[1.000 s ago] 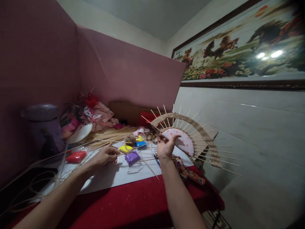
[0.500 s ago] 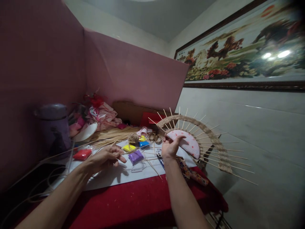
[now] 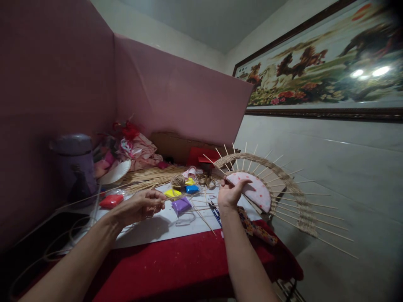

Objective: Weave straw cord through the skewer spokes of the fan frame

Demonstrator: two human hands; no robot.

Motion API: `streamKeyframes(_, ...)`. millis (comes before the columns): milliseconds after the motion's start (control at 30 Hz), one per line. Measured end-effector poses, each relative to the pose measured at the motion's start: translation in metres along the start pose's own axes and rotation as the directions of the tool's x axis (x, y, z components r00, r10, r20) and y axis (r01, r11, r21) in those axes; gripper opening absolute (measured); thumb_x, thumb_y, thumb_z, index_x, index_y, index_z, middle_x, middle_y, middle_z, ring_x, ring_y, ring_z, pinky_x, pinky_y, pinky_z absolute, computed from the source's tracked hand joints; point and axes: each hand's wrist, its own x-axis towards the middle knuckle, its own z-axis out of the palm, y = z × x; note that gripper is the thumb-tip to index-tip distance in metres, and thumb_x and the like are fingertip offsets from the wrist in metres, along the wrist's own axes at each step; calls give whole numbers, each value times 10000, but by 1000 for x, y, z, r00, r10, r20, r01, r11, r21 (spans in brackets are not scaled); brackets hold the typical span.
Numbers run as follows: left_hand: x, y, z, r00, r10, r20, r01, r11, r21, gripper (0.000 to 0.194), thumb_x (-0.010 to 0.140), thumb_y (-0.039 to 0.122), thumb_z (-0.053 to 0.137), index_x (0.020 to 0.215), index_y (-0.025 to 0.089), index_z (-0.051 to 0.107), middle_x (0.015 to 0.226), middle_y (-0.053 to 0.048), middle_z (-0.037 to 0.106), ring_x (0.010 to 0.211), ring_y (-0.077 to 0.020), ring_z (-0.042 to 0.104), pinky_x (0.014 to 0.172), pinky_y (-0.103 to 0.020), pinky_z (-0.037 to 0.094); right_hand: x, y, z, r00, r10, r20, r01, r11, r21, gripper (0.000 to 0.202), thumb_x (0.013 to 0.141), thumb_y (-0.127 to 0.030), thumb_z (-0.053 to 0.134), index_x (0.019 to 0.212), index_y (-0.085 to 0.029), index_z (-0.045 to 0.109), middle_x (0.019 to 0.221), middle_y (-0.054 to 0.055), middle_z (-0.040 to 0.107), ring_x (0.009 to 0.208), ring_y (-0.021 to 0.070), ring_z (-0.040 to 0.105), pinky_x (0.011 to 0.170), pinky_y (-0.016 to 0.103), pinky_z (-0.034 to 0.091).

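My right hand [image 3: 231,193] grips a half-round woven fan [image 3: 307,214] at its inner left end, the thumb lying over the white cloth half-disc [image 3: 256,191] with pink spots. Thin wooden sticks radiate from that cloth, and a band of brown twine is woven through them. Over the white sheet, my left hand [image 3: 146,205] is closed in a pinch on a strand of twine [image 3: 173,197]. Its fingertips partly hide the strand. Just right of this hand lie a purple packet [image 3: 181,206] and a yellow packet [image 3: 172,193].
A twine ball [image 3: 178,181], a blue packet [image 3: 192,189], and a bundle of sticks [image 3: 147,178] lie behind. A red packet [image 3: 111,201] and a purple cylindrical container [image 3: 78,172] stand left. Loose cord [image 3: 52,247] curls at lower left. Red cloth [image 3: 163,268] covers the table's front.
The fan has shifted slightly right and downward in the view. My left hand's fingers have drawn together from a looser spread into a pinch.
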Motion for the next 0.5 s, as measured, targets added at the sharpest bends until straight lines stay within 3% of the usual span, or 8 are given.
streamKeyframes(200, 1, -1, -3, 996, 9, 87, -5, 999, -42, 285, 660, 105, 696, 932, 135, 618, 716, -43, 617, 575, -82, 544, 465, -155, 346, 2, -1, -1, 1000, -3, -8, 3, 1000, -14, 460, 788, -674, 351, 673, -234, 422, 597, -44, 412, 515, 106, 407, 431, 229, 310)
streamKeyframes(333, 0, 0, -2, 997, 17, 80, -15, 1000, -24, 296, 651, 95, 680, 936, 136, 612, 732, -54, 628, 513, -61, 500, 425, -153, 298, 2, 0, -1, 999, -30, -25, 30, 999, -37, 455, 782, -676, 357, 670, -240, 419, 600, -45, 407, 508, 109, 392, 432, 234, 314)
streamKeyframes(500, -1, 2, 1, 998, 57, 18, -57, 998, 32, 304, 611, 121, 729, 903, 139, 644, 681, 6, 567, 493, -36, 418, 428, -165, 267, 2, 0, -1, 1000, -23, -9, 23, 999, -26, 462, 781, -677, 362, 655, -236, 417, 573, -49, 402, 502, 109, 396, 431, 232, 312)
